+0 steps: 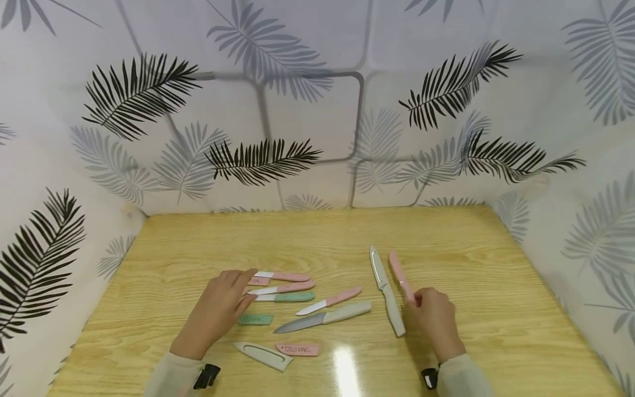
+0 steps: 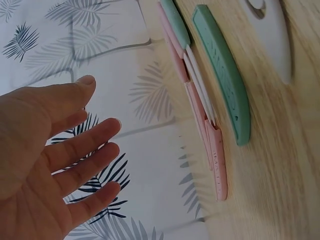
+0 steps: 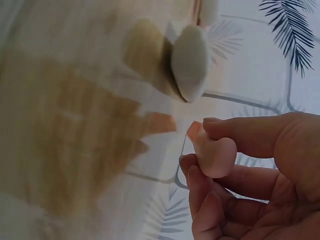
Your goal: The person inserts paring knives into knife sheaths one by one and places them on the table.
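Head view: left hand [image 1: 218, 309] flat, fingers straight, tips at the blade ends of three stacked knives: two pink [image 1: 283, 277] [image 1: 285, 287], one green [image 1: 286, 296]. Green sheath [image 1: 255, 319] just below the fingers, grey sheath [image 1: 263, 355] and pink sheath [image 1: 297, 349] nearer the worktop [image 1: 496, 309] front edge. Mid-worktop: bare pink knife [image 1: 329, 300] and grey knife [image 1: 324, 317], apart from both hands. Right hand [image 1: 434, 320] pinches the handle end of a sheathed pink knife [image 1: 401, 275], pointing away; sheathed grey knife [image 1: 387, 289] lies just left of it, parallel. Left wrist view: palm [image 2: 40, 160] open, fingers spread, holding nothing; knife stack [image 2: 197, 95] and the green sheath [image 2: 225, 75] lie beside each other on the wood. Right wrist view: thumb and fingers [image 3: 250, 175] curled round the pink handle butt [image 3: 215, 155]; grey handle end [image 3: 190, 62] above it, background blurred.
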Demonstrator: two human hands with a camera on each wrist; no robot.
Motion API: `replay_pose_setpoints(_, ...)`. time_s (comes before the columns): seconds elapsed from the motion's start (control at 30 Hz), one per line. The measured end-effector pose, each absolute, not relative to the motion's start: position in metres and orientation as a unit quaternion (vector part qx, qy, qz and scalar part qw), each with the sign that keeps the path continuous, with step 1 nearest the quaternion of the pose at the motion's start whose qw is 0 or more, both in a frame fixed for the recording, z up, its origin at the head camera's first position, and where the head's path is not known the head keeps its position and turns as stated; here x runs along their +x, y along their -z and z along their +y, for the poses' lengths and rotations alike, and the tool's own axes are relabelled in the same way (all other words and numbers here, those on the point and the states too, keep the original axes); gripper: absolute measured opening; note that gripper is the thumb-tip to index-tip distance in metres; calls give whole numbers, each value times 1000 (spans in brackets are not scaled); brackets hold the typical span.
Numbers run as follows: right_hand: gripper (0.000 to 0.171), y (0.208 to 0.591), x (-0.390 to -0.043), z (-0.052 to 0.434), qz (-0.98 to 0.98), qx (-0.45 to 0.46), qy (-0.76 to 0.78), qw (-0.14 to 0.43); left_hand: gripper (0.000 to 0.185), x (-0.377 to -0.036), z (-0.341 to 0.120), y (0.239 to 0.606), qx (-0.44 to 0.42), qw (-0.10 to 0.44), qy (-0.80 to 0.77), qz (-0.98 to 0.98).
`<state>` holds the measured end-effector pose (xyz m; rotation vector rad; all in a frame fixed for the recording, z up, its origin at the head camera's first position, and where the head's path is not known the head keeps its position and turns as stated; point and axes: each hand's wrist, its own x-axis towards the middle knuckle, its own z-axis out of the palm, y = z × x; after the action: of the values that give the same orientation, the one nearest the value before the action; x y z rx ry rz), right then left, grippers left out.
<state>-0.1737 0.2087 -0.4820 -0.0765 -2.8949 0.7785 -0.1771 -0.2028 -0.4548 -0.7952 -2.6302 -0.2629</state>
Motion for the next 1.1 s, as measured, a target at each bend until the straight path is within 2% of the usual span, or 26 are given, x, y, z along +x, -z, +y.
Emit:
replay_pose_setpoints(0.17, 10, 486, -178, 205, -961, -34, -269, 55, 60, -174, -205, 456, -272, 180, 94, -941)
replay_pose_setpoints(0.57, 14, 489, -185, 203, -972, -24, -235, 18, 61, -171, -210, 461, -272, 174, 98, -941)
replay_pose_setpoints(0.73, 16, 489, -184, 202, -974, -20, -224, 18, 54, -171, -216, 460, -268, 175, 97, -942)
replay_pose_setpoints(0.97, 17, 487, -184, 202, -975, -20, -223, 11, 33, -169, -224, 459, -248, 154, 96, -952)
replay_pose_setpoints(1.1, 20, 485, -182, 202, -974, -22, -224, 5, 29, -168, -225, 460, -251, 154, 94, -951)
